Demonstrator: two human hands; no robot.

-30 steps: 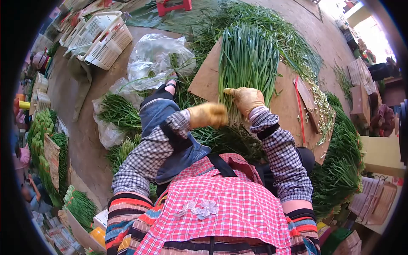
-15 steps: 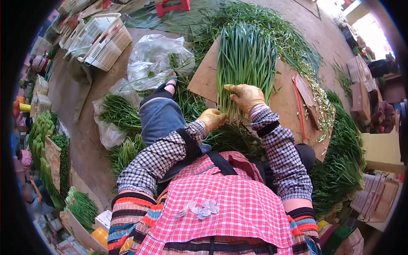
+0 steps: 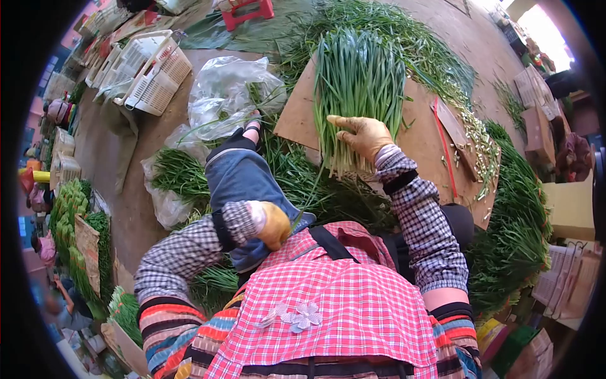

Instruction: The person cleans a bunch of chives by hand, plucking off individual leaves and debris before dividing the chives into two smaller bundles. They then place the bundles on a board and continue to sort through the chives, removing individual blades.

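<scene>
Withdrawn since the earlier frame: left hand (image 3: 274, 224), formerly at the stalk ends, now back near the apron beside the raised knee, gloved fingers curled; whether it holds anything cannot be told.

Cardboard sheet (image 3: 297, 120): flat on the ground, serving as work surface.

Bundle of green chives (image 3: 356, 79): lies on the cardboard, leaf tips fanned away from the person, pale stalk ends toward the body. Judged light, soft and limp; leaves likely to bruise and slide apart if gripped loosely. Best taken near the stalk ends, where the stems are packed and firmest.

Right hand (image 3: 363, 136): gloved, grasping the bundle just above the stalk ends, pinning it to the cardboard.
</scene>
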